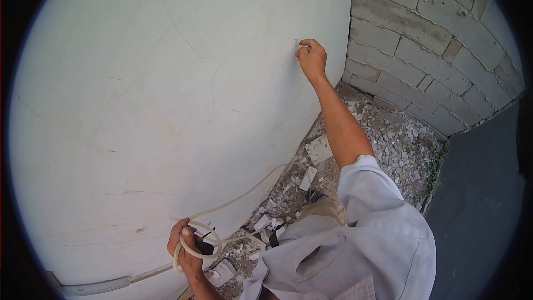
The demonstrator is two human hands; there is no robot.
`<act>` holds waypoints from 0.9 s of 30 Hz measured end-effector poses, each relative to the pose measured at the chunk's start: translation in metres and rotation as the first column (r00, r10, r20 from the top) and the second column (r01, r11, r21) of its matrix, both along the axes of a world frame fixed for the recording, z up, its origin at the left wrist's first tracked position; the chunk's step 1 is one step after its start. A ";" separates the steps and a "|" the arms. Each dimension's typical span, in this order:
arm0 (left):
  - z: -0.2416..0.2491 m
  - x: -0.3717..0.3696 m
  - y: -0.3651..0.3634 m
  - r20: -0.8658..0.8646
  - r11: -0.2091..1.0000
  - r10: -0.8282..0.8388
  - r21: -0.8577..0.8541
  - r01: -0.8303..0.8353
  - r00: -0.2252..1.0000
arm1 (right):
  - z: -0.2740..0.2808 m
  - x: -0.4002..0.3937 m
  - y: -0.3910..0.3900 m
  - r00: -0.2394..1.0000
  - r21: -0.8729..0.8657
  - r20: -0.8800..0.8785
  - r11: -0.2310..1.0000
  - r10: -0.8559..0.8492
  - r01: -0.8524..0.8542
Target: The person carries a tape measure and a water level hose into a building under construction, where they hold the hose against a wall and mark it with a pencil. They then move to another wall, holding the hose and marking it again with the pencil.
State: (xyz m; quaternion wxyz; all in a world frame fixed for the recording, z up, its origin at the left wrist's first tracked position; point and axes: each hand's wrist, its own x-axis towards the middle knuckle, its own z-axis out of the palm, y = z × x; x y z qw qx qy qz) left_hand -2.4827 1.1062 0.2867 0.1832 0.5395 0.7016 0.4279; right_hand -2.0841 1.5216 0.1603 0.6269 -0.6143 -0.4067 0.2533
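Observation:
My left hand (pixel 187 244), low beside the wall, is closed around a loop of pale, see-through hose (pixel 221 241). A small black object (pixel 204 247) shows within the loop, against my palm. One length of the hose runs up and to the right along the wall, then drops toward the rubble. My right arm is stretched out, and my right hand (pixel 312 58) is pinched close to the pale plastered wall (pixel 166 105). I cannot tell what small thing its fingertips hold. A faint grey smudge shows on the plaster right at those fingertips.
A grey block wall (pixel 411 39) meets the plaster at a corner. Broken rubble (pixel 397 144) and pale slab pieces (pixel 319 149) cover the ground along the wall's foot. A dark grey surface (pixel 472 205) lies at right. A pipe-like strip (pixel 105 286) runs low on the wall.

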 end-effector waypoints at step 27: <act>-0.014 0.077 0.106 0.105 0.802 -0.589 -0.051 0.596 0.802 | -0.315 0.115 -0.620 0.888 -0.800 0.070 0.507 -0.455 0.322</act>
